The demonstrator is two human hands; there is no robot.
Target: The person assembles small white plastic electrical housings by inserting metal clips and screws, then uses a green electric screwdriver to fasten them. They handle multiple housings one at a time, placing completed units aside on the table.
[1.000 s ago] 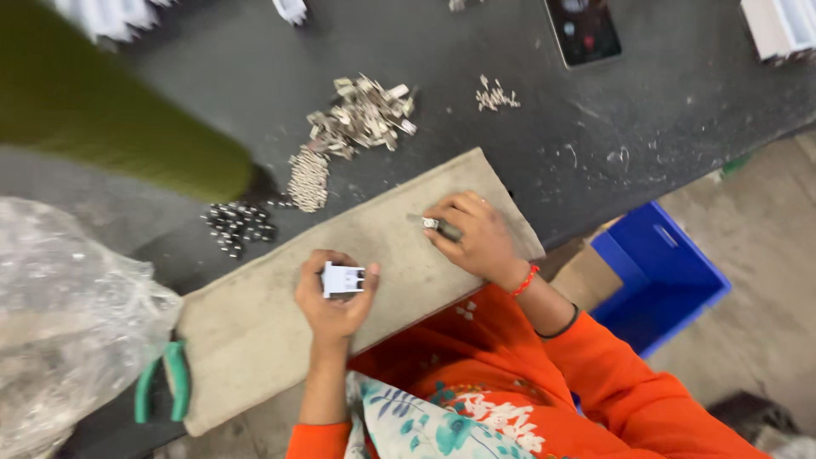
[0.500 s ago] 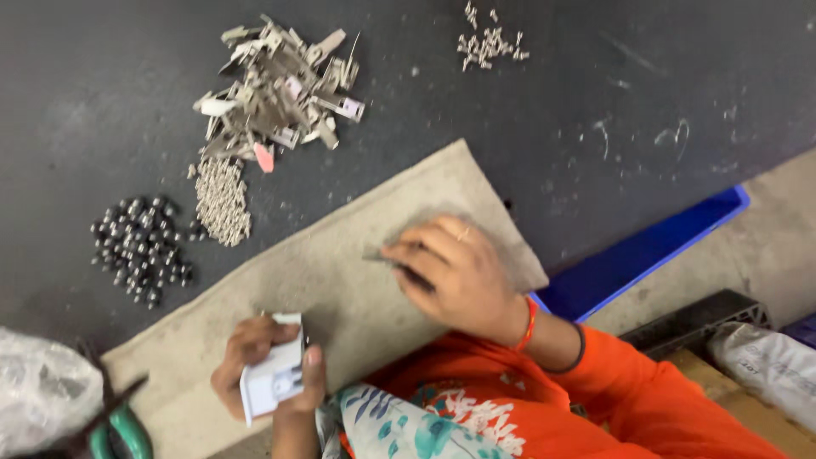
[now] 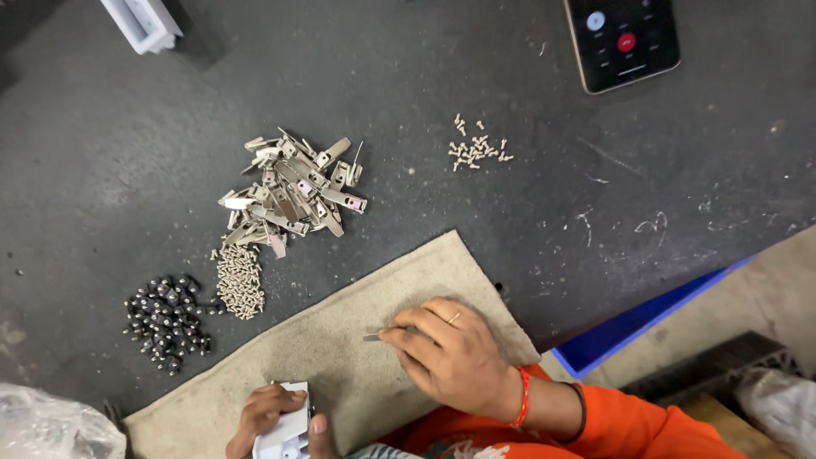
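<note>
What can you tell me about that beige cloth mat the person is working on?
The mat looks like thick, coarse felt or cloth, beige and somewhat soiled. It lies flat and askew on the dark worktop, one corner pointing toward the table's far side. The right hand rests on it, holding a slim metal piece. The left hand holds a small white part over its near edge.

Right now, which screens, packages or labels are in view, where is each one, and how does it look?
Phone: top right on the dark table, black rectangle, lit screen with a red round button.
Plastic bag: bottom left corner, clear and crumpled.
Labels: none that I can tell.
</note>
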